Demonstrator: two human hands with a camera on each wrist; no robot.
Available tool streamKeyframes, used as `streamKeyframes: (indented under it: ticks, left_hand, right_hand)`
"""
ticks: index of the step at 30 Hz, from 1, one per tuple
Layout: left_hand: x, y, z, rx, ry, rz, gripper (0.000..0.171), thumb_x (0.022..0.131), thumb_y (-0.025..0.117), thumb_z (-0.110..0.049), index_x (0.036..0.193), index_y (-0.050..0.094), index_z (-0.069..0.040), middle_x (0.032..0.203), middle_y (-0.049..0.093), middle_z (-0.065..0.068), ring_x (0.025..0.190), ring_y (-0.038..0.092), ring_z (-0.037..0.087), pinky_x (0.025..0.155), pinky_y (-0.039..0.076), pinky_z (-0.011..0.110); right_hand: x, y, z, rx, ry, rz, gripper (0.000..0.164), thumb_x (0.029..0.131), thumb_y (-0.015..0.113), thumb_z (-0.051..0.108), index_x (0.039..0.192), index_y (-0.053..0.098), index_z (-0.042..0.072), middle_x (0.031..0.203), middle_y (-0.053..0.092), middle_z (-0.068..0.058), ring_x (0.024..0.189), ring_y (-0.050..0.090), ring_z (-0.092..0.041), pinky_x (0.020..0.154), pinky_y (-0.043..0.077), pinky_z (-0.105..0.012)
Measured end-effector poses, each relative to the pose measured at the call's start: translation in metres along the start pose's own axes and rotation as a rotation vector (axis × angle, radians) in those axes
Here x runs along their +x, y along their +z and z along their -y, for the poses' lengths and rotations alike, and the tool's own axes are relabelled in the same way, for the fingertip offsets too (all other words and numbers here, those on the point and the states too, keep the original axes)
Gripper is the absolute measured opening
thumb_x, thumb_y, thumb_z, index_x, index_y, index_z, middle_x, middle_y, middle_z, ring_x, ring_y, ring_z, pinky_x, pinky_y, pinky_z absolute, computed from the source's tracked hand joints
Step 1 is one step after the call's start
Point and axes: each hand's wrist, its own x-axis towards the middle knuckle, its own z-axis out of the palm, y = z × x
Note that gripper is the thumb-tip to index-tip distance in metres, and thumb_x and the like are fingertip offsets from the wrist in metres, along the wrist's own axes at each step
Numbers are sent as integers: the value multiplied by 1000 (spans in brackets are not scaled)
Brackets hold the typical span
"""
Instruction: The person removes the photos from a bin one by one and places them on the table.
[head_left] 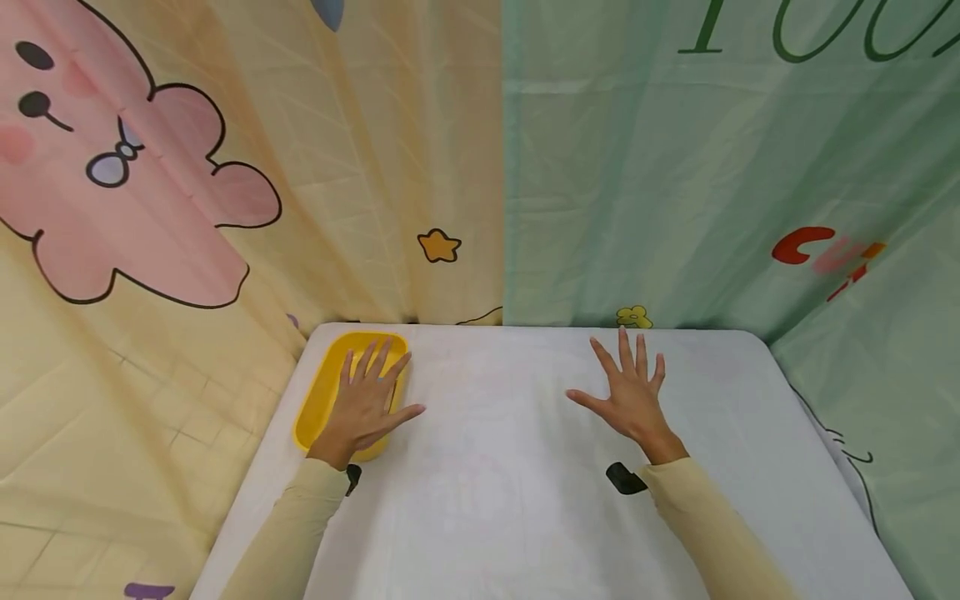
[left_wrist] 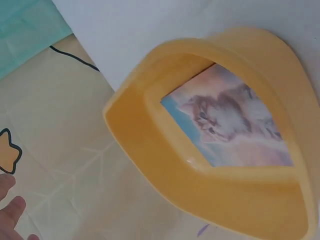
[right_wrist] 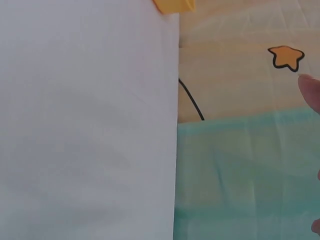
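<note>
One yellow plastic tray point(head_left: 318, 404) sits left of centre in the head view, holding one cat picture point(left_wrist: 225, 120), perhaps a card; the tray's rim hides its right side in the left wrist view. The left hand point(head_left: 363, 408), spread and gripping nothing, covers part of the tray. Right of centre, the right hand point(head_left: 632, 402) is likewise spread and free above one white table point(head_left: 487, 483). Both sleeves point(head_left: 296, 521) are cut off below.

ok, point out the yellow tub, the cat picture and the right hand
yellow tub point(left_wrist: 225, 192), left wrist view, inside wall
cat picture point(left_wrist: 227, 117), left wrist view, middle
right hand point(head_left: 632, 398), head view, back of hand
</note>
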Motion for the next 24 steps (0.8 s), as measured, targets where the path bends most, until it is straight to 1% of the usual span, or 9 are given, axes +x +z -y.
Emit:
streamKeyframes:
  ticks: [7, 11, 15, 18, 21, 24]
  left_hand:
    - [-12, 5, 23, -7, -58, -9, 87, 81, 57, -64, 149, 37, -13, 156, 20, 22, 143, 15, 41, 114, 0, 58]
    - [-21, 8, 36, -8, -89, -39, 85, 81, 60, -60, 147, 39, -11, 155, 22, 24, 141, 18, 43, 113, 4, 61]
    - [-31, 12, 51, -53, -121, -56, 81, 83, 63, -53, 146, 40, -8, 154, 22, 26, 140, 18, 45, 112, 4, 62]
    - [-39, 15, 63, -76, -157, -50, 79, 84, 63, -50, 146, 39, -6, 153, 22, 27, 139, 17, 46, 111, 3, 62]
    - [-47, 18, 74, -77, -200, -43, 77, 86, 62, -49, 145, 38, -4, 152, 22, 29, 138, 18, 47, 111, 4, 62]
    - [-53, 20, 81, -87, -245, -29, 74, 88, 61, -45, 144, 38, -2, 151, 22, 30, 136, 19, 49, 110, 6, 62]
  right_hand:
    - [4, 11, 11, 74, -58, -45, 87, 78, 72, 51, 149, 37, 13, 160, 8, -18, 145, -1, -42, 107, -3, -67]
    - [7, 17, 17, 92, -81, -69, 84, 79, 73, 48, 147, 41, 12, 159, 14, -19, 145, 4, -43, 107, 1, -66]
    - [9, 24, 23, 120, -97, -98, 79, 79, 75, 45, 143, 45, 10, 157, 20, -20, 143, 10, -43, 107, 5, -66]
    - [11, 30, 28, 151, -111, -125, 75, 78, 76, 42, 139, 49, 9, 154, 26, -21, 141, 16, -44, 106, 9, -64]
    - [13, 36, 33, 177, -129, -155, 70, 78, 77, 39, 136, 53, 8, 151, 31, -21, 139, 23, -43, 105, 13, -63]
    - [16, 42, 37, 205, -146, -181, 66, 78, 78, 37, 133, 55, 7, 148, 36, -20, 137, 28, -40, 105, 17, -61]
